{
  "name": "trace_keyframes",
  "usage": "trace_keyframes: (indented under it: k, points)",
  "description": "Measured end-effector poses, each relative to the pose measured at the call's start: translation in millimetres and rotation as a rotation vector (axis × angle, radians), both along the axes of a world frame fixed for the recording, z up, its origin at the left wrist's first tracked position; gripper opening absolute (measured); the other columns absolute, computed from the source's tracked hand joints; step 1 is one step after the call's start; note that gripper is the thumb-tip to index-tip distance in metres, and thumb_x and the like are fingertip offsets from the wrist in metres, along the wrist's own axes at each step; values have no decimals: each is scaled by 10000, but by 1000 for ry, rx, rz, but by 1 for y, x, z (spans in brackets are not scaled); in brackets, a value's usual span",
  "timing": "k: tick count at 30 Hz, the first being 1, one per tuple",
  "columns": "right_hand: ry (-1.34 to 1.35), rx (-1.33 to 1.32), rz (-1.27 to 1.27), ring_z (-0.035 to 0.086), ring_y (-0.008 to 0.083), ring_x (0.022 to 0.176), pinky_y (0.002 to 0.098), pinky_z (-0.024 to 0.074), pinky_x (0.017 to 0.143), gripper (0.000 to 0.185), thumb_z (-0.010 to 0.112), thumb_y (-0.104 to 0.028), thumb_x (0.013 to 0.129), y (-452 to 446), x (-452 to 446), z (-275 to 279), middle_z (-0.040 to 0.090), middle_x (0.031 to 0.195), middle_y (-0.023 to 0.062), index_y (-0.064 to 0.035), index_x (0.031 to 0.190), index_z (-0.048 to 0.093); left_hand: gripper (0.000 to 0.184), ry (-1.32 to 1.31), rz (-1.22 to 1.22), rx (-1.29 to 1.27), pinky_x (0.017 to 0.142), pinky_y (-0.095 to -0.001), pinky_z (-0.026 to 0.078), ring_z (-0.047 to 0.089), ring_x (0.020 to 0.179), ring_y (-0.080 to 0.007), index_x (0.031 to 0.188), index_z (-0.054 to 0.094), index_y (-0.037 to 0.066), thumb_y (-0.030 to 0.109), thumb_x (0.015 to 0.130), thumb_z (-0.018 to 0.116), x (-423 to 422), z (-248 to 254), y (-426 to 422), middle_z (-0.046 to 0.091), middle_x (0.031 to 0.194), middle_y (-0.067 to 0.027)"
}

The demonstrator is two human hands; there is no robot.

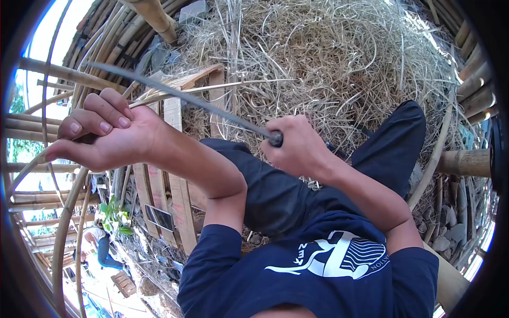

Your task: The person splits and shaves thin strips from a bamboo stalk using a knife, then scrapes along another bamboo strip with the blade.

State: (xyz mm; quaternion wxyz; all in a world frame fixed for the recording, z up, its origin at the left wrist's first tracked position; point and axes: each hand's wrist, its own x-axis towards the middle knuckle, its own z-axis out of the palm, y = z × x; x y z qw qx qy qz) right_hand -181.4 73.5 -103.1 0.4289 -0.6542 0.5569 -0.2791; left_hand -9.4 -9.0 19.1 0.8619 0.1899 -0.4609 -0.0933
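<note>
My right hand (297,146) is wrapped round the dark handle of a knife (212,109), in front of my lap. Its long, narrow grey blade slants up and left, passing above my left wrist and crossing a thin bamboo strip (228,85) in view. Whether blade and strip touch, I cannot tell. My left hand (106,127) is raised at the left, palm up with fingers curled, and grips the bamboo strip. One end of the strip runs right over the shavings; the other bends down and left past my thumb.
A heap of pale shavings (328,47) covers the ground ahead. Beside my left leg stands a slatted wooden pallet (183,212) with a phone (159,217) on it. Bamboo poles (466,162) form walls on both sides. Another person (101,244) is in the lower left background.
</note>
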Motion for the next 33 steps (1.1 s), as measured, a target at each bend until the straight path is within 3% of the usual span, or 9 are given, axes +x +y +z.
trace_keyframes:
  k: [4, 5, 10, 15, 19, 21, 26, 28, 33]
  points:
    - [108, 393, -181, 653, 381, 730, 433, 518, 699, 248, 627, -177, 744, -12, -31, -71, 639, 720, 255, 63, 798, 659, 563, 20, 14, 19, 300, -205, 158, 201, 302, -41, 586, 408, 164, 529, 993, 272, 7, -2, 4, 251, 413, 66]
    - [214, 164, -261, 662, 358, 707, 435, 517, 686, 263, 615, -189, 750, -7, -30, -81, 636, 700, 252, 71, 768, 649, 565, 20, -6, 23, 300, -204, 158, 201, 304, -39, 582, 403, 167, 528, 994, 266, 9, -3, 2, 250, 412, 65]
    - [140, 266, -190, 655, 383, 686, 451, 515, 674, 250, 590, -180, 751, -10, -14, -23, 624, 681, 256, 66, 747, 638, 565, 3, 47, -18, 303, -195, 158, 201, 303, -36, 582, 396, 165, 527, 994, 261, 8, -2, -2, 252, 414, 66]
    - [3, -90, -82, 654, 368, 643, 447, 519, 672, 217, 598, -170, 751, -2, 10, -4, 632, 679, 229, 41, 745, 645, 570, 18, -17, 3, 300, -190, 160, 199, 300, -43, 601, 426, 141, 538, 987, 290, 3, 1, 0, 257, 411, 56]
    - [-47, 139, -260, 650, 352, 618, 436, 517, 664, 217, 601, -165, 752, -13, -14, -82, 631, 665, 226, 48, 747, 646, 572, -21, -19, -36, 299, -194, 165, 199, 298, -47, 604, 436, 140, 545, 983, 299, 4, -2, 6, 255, 410, 50]
    - [236, 81, -309, 644, 348, 609, 425, 516, 639, 224, 599, -161, 752, -19, -27, -103, 626, 647, 225, 58, 752, 645, 579, 8, -72, -3, 300, -199, 165, 200, 297, -51, 597, 434, 142, 548, 984, 287, 4, -2, 5, 256, 410, 50]
    - [153, 230, -239, 643, 373, 652, 445, 508, 643, 221, 602, -157, 742, -21, -11, -44, 619, 665, 248, 60, 753, 640, 593, -25, 31, -16, 301, -201, 168, 203, 300, -44, 593, 440, 144, 552, 985, 263, 8, -3, -2, 258, 412, 59]
    - [51, -22, -199, 604, 359, 586, 410, 476, 593, 206, 601, -138, 749, -12, 2, -26, 587, 618, 229, 67, 753, 616, 592, -21, -24, -12, 305, -199, 162, 201, 300, -44, 597, 438, 143, 552, 986, 259, 5, -2, 0, 255, 413, 57]
    - [-17, -128, -131, 618, 359, 612, 413, 494, 615, 203, 609, -146, 745, -10, 7, -30, 598, 637, 233, 54, 764, 637, 597, -20, -90, -55, 300, -204, 149, 187, 303, -46, 611, 461, 132, 538, 993, 249, 7, -3, -1, 249, 416, 54]
